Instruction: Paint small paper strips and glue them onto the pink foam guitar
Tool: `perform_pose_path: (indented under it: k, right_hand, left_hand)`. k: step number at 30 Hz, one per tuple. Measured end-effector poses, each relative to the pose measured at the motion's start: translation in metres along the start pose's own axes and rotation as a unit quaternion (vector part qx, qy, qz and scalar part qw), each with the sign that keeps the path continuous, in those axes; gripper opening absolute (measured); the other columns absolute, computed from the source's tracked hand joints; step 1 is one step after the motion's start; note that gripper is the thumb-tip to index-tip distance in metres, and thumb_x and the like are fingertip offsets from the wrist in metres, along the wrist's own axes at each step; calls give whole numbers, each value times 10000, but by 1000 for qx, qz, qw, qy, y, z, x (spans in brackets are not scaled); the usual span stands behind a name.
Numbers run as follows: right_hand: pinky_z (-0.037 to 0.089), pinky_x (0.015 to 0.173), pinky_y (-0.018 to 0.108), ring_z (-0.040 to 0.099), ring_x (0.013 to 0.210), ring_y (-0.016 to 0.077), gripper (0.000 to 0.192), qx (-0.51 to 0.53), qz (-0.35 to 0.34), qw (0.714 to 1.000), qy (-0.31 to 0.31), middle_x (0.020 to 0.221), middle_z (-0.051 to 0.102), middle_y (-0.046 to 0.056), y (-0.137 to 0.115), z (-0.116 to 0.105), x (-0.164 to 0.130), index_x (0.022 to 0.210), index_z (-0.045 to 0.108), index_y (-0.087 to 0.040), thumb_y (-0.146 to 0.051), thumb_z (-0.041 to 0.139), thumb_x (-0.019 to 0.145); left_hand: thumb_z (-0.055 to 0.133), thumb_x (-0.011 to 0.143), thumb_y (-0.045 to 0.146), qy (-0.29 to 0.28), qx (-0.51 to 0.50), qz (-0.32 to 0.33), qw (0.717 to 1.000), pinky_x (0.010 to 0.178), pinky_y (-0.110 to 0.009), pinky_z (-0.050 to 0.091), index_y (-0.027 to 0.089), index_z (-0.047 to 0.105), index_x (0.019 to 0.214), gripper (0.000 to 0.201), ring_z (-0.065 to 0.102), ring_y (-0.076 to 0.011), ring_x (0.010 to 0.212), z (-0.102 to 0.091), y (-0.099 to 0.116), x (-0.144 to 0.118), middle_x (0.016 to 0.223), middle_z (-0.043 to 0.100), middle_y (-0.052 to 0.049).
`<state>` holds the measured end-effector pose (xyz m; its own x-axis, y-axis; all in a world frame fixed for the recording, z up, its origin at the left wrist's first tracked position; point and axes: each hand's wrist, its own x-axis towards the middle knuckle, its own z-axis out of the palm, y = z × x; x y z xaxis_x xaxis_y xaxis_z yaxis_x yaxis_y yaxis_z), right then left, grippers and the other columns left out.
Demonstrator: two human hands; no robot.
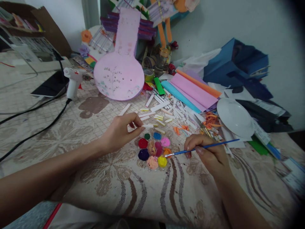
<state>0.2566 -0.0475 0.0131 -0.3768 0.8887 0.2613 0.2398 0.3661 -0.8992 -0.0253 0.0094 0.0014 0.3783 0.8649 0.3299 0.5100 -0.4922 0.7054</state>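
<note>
Far left on the surface: a white glue gun standing upright, its black cord trailing toward me, a dark tablet just behind it. Not in use

My left hand hovers just above and left of the palette, fingers pinching a small white paper strip by one end, the strip held level over the paint wells

Centre: paint palette, a ring of colours – red, green, blue, pink, orange, yellow, dark blue. Behind it, loose white strips scattered in front of a pink guitar-shaped cutout

My right hand grips a blue paintbrush, fingers closed around the handle pen-style, bristle tip touching the palette near the orange and yellow wells

Judgement: loading the brush. Next calls for lifting the tip across to the strip, holding it steady

Far right: white plate, coloured paper sheets, paper scraps
</note>
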Motion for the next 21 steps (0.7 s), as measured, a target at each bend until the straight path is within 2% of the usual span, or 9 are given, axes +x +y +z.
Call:
perform_pose_path:
  k: [9,21]
  right_hand:
    - [426,581,299,549,617,145,176,-66,-7,996,-63,677,550,8,-1,-2,0,821,571,-198,-196,407,886]
    - [435,586,304,547,646,154,160,-93,-47,991,-84,696,561,26,-6,5,3,823,557,-196,-184,404,868]
  left_hand:
    - [575,807,213,-2,0,-2,1000,616,-219,471,172,587,773,54,580,-99,657,0,3,0,728,632,9]
    - [571,807,228,-6,0,-4,1000,618,-230,472,180,589,774,61,585,-107,658,1,2,0,735,644,3]
